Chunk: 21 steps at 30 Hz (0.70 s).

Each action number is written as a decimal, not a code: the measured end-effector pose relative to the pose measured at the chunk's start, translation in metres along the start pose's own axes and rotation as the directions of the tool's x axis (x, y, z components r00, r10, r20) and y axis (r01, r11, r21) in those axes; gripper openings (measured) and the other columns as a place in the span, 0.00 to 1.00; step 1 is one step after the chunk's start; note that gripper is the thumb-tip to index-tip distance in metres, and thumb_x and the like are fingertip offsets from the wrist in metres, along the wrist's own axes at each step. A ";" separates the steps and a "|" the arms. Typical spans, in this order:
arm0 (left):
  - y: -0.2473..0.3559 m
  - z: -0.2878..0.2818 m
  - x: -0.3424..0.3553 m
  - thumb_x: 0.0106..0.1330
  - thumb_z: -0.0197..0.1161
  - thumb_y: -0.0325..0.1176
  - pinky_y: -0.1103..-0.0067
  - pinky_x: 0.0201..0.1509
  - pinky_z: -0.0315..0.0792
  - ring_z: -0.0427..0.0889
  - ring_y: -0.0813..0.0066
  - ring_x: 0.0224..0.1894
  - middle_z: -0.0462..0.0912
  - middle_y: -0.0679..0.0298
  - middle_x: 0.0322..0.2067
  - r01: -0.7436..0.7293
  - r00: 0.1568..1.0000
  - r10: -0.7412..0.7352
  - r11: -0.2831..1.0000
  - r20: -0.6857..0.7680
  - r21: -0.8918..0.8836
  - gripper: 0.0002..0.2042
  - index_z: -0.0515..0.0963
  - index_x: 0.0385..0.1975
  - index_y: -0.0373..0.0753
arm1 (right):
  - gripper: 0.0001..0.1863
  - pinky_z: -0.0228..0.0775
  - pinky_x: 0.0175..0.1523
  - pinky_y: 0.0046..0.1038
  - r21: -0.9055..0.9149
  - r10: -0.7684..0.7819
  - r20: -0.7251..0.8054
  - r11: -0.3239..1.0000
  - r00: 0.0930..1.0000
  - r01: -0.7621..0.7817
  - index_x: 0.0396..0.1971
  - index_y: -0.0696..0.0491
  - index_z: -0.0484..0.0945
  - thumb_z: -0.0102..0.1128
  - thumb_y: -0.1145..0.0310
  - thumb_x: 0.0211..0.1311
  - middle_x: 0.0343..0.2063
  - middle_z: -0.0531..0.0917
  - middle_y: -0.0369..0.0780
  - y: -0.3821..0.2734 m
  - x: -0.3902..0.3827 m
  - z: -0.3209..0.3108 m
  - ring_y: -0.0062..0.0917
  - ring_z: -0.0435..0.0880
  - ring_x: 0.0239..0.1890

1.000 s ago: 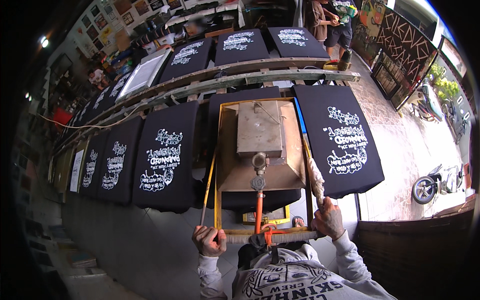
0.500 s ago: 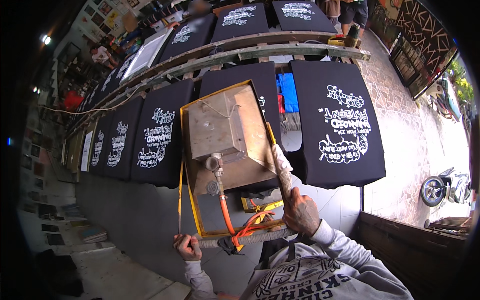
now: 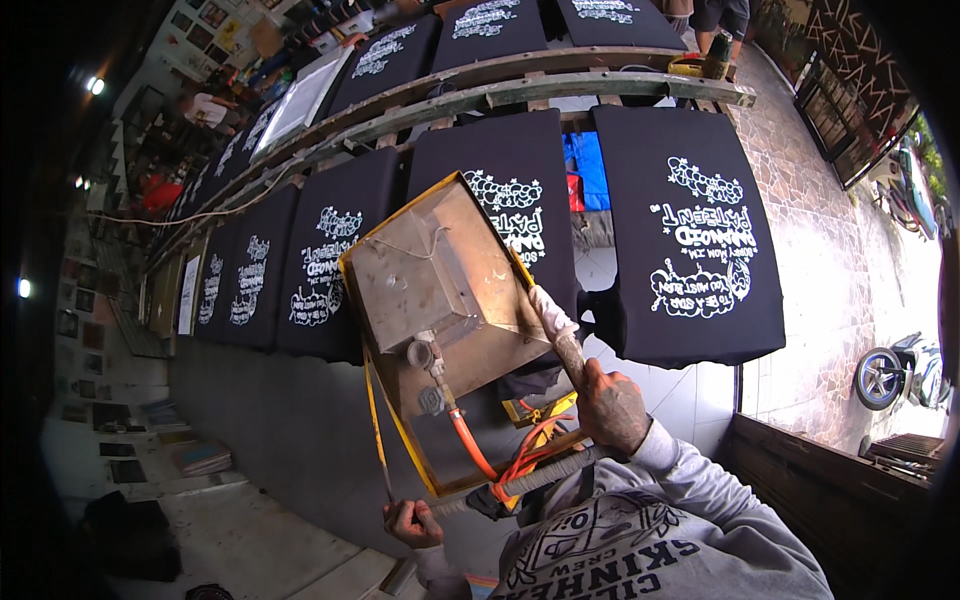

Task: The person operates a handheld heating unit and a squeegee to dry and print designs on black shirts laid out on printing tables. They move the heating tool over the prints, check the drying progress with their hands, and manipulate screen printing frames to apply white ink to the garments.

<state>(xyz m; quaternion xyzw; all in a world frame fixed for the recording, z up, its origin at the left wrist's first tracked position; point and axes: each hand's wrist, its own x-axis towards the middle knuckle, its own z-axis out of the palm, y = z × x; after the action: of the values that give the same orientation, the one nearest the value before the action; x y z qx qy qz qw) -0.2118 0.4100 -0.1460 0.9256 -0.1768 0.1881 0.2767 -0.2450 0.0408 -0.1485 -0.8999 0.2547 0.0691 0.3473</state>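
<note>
A boxy metal hood (image 3: 410,285) in a yellow frame (image 3: 404,437) hangs tilted and turned over dark shirts laid on boards (image 3: 690,135) with white prints. A valve (image 3: 425,360) on it feeds into an orange hose (image 3: 470,450), bunched with other orange lines near the crossbar (image 3: 525,485). My right hand (image 3: 615,410) is closed round the cloth-wrapped side bar of the frame. Lower down, my left hand (image 3: 412,523) grips the left end of the wrapped crossbar, beside a thin yellow rod (image 3: 375,420).
Long rails (image 3: 640,85) separate a back row of shirt boards (image 3: 480,30). Blue material (image 3: 585,170) shows between boards. A motorbike (image 3: 895,375) stands at right by a dark barrier (image 3: 800,465); a counter (image 3: 260,540) is at lower left. People (image 3: 205,110) are in the background.
I have swung the hood leftward and turned it anticlockwise, uncovering the print on the shirt behind it. My view has shifted, and both hands still hold the frame.
</note>
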 end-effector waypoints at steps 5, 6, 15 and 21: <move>0.005 0.009 -0.029 0.48 0.53 0.30 0.70 0.27 0.52 0.55 0.62 0.15 0.56 0.61 0.10 0.045 0.992 -0.039 0.998 -0.121 0.050 0.12 0.58 0.09 0.40 | 0.15 0.73 0.31 0.47 0.038 -0.048 -0.017 0.998 0.999 0.049 0.39 0.54 0.68 0.58 0.70 0.52 0.18 0.79 0.49 0.008 0.010 0.003 0.49 0.81 0.23; 0.008 0.008 -0.031 0.48 0.52 0.30 0.70 0.27 0.52 0.55 0.62 0.14 0.56 0.62 0.09 0.081 0.994 -0.078 0.996 -0.073 0.034 0.12 0.58 0.09 0.40 | 0.15 0.73 0.30 0.47 0.047 -0.051 -0.016 0.998 0.999 0.052 0.39 0.55 0.68 0.58 0.70 0.51 0.17 0.79 0.49 0.009 0.013 0.003 0.49 0.81 0.23; -0.001 0.001 -0.060 0.56 0.53 0.32 0.66 0.34 0.57 0.60 0.61 0.21 0.60 0.60 0.17 0.045 0.997 -0.039 0.994 -0.059 0.103 0.10 0.62 0.18 0.38 | 0.19 0.71 0.29 0.46 0.044 -0.099 0.078 0.994 0.992 0.096 0.38 0.53 0.66 0.63 0.67 0.48 0.18 0.80 0.46 0.000 0.028 0.002 0.46 0.83 0.24; -0.009 -0.002 -0.056 0.61 0.52 0.30 0.66 0.29 0.59 0.64 0.62 0.21 0.66 0.59 0.21 -0.069 0.998 0.070 0.996 -0.008 0.059 0.05 0.66 0.30 0.36 | 0.19 0.71 0.29 0.45 0.028 -0.219 0.053 0.976 0.974 0.218 0.38 0.56 0.66 0.62 0.67 0.48 0.17 0.78 0.45 0.010 0.031 0.005 0.45 0.82 0.23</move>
<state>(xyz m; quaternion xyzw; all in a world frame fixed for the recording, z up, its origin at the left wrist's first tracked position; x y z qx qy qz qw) -0.2573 0.4301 -0.1737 0.9257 -0.2020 0.2075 0.2435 -0.2229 0.0254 -0.1671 -0.9163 0.1450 0.0528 0.3696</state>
